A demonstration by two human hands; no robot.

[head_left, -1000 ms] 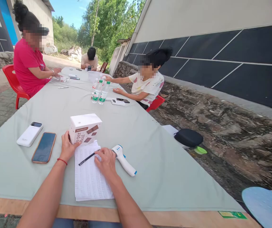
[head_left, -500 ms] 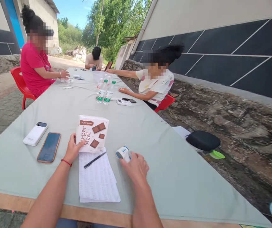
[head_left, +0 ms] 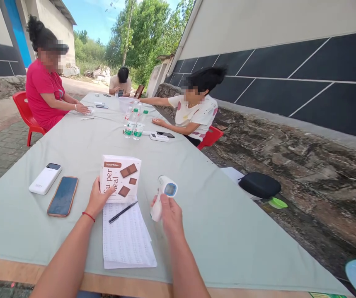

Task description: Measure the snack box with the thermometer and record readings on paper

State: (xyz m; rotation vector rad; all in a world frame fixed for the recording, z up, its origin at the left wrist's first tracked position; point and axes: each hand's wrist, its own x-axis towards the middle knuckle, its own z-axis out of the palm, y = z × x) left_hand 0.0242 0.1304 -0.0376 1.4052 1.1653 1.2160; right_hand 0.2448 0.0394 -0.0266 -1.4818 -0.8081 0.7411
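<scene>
My left hand [head_left: 99, 198] grips the lower left side of a white box [head_left: 128, 169] with brown chocolate squares printed on it. The box stands upright at the top end of some printed paper sheets [head_left: 128, 244]. A black pen [head_left: 122, 212] lies across the sheets, just below the box. My right hand [head_left: 171, 213] is closed around the handle of a white infrared thermometer [head_left: 163, 185]. Its blue-rimmed screen faces up toward me, and it is held right of the box.
Left of the box lie a phone [head_left: 63, 196] and a white power bank [head_left: 45, 178]. Water bottles [head_left: 139, 128] stand farther along the table [head_left: 227, 231]. Three people sit around it, one reaching toward a translucent basin [head_left: 123, 105]. A black case [head_left: 259, 184] is beyond the right edge.
My right hand has taken hold of the thermometer, lifted it and turned it so its screen shows. The left hand still holds the box in place.
</scene>
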